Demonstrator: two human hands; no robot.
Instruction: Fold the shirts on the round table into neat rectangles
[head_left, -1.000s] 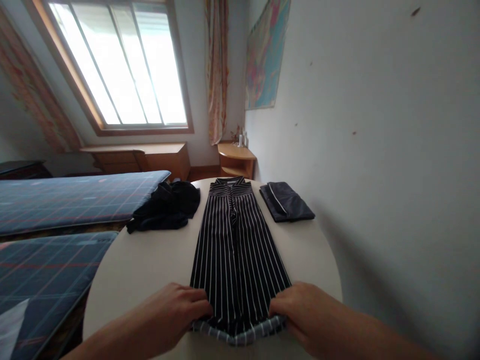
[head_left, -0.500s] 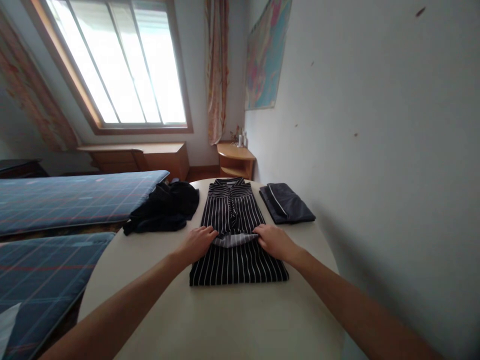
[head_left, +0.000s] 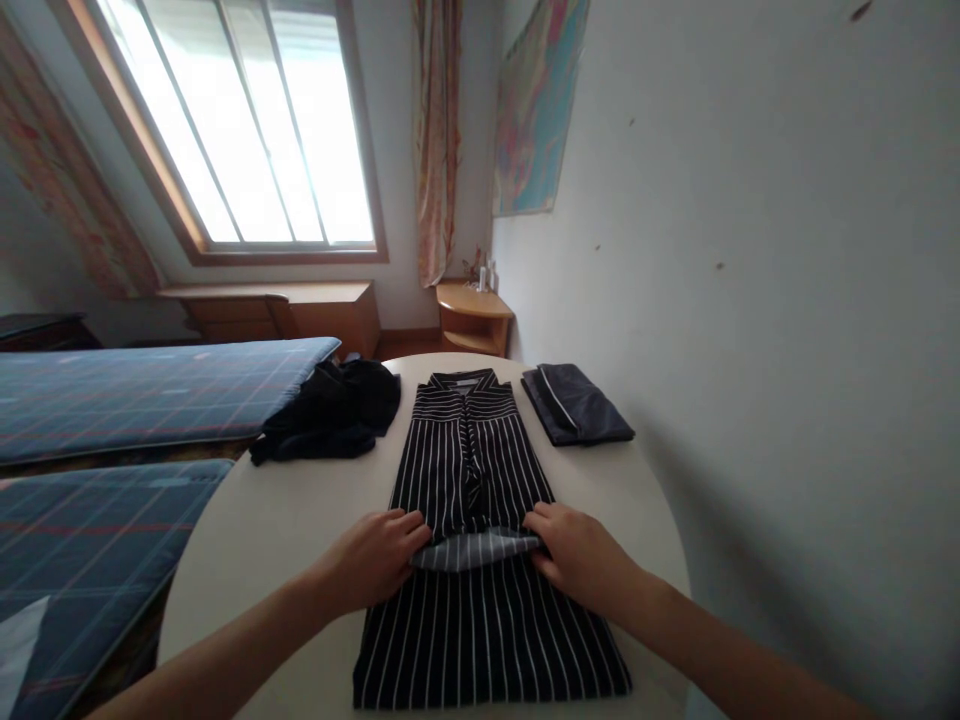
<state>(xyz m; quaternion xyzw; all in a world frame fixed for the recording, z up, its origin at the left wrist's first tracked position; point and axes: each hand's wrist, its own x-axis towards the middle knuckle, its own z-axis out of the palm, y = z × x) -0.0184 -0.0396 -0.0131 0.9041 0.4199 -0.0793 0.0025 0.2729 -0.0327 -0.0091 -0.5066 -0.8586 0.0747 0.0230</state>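
Note:
A black shirt with white stripes [head_left: 491, 630] lies in a long folded strip on the round cream table [head_left: 289, 525], its collar at the far end. My left hand [head_left: 379, 555] pinches the left end of a raised fold across its middle. On the right end of that fold, my right hand [head_left: 581, 550] is closed in the same way. Between the hands the paler inner side of the cloth shows. Some fingertips are hidden by the fabric.
Left of the shirt a crumpled black garment [head_left: 334, 410] lies at the table's edge. A folded dark grey garment [head_left: 577, 402] is at the right, near the white wall [head_left: 787, 380]. Beds with blue checked mattresses [head_left: 150, 400] stand at the left; a corner shelf [head_left: 476, 305] is beyond.
Both hands have drawn the shirt toward me, still gripping the fold. Its collar has moved in from the far table edge, and its lower end is now closer to me.

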